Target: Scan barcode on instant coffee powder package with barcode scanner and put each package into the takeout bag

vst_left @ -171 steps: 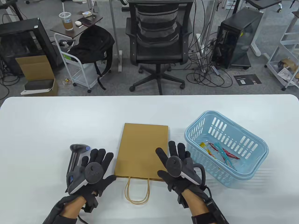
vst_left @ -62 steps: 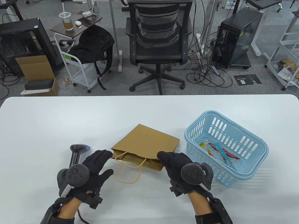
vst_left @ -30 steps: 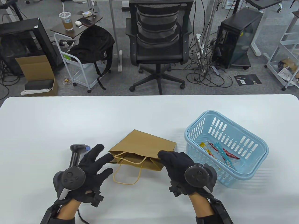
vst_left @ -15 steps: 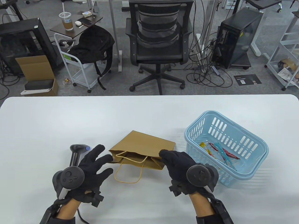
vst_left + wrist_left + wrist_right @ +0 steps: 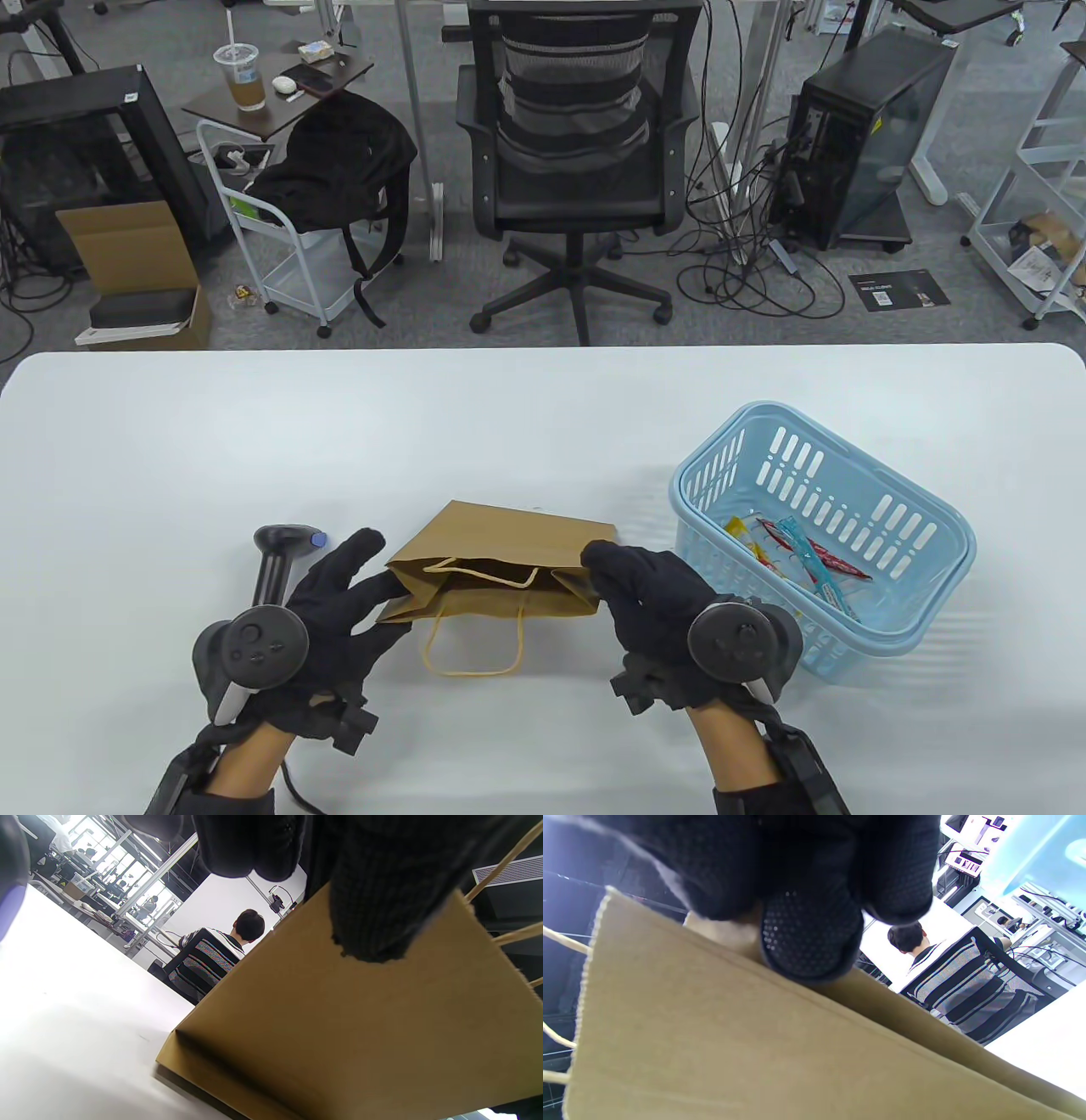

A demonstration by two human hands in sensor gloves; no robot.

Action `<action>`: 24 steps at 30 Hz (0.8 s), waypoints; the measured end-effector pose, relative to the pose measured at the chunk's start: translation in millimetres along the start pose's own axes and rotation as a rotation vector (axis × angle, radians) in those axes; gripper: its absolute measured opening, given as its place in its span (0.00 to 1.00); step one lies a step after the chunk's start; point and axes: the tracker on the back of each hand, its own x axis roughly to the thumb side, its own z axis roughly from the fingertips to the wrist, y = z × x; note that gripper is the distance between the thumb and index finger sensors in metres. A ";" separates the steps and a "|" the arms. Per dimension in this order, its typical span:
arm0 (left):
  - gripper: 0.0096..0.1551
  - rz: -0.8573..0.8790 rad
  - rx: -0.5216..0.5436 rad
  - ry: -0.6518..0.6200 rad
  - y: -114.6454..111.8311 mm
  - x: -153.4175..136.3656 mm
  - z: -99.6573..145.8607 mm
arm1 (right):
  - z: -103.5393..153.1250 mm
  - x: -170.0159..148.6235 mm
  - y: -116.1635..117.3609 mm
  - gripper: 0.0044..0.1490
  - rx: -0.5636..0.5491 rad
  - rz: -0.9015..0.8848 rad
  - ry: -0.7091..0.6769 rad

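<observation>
Black card on floor point(image 5: 898, 290): print too small to read
Coffee sachets in basket point(image 5: 797, 556): printing illegible
Takeout bag point(image 5: 501, 560): plain, no lettering

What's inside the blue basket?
The blue basket holds a few long coffee packets in red, blue and yellow. They overlap, so the exact count and anything beneath them cannot be seen.

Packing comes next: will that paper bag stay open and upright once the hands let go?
Probably not. The bag is thin paper, tilted, its mouth held apart by the left hand and right hand. Looking empty, it's likely light, so it may tip or slide.
</observation>
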 end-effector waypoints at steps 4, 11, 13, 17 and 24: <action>0.29 0.002 0.000 0.000 0.0 0.1 -0.2 | -0.2 1.7 -0.3 0.24 0.004 -0.025 -0.015; 0.28 0.012 0.000 0.002 0.1 0.1 -0.4 | 0.0 7.3 -3.7 0.25 -0.016 -0.052 -0.026; 0.28 0.012 -0.003 0.006 -0.3 0.1 -0.3 | -0.6 8.1 -5.7 0.25 -0.023 -0.082 -0.021; 0.28 0.015 -0.012 0.014 -1.1 -0.1 -0.3 | -1.2 9.3 -9.5 0.25 -0.032 -0.163 -0.001; 0.27 0.008 -0.025 0.032 -2.6 -0.8 -0.6 | -1.5 10.8 -14.3 0.25 -0.055 -0.245 0.022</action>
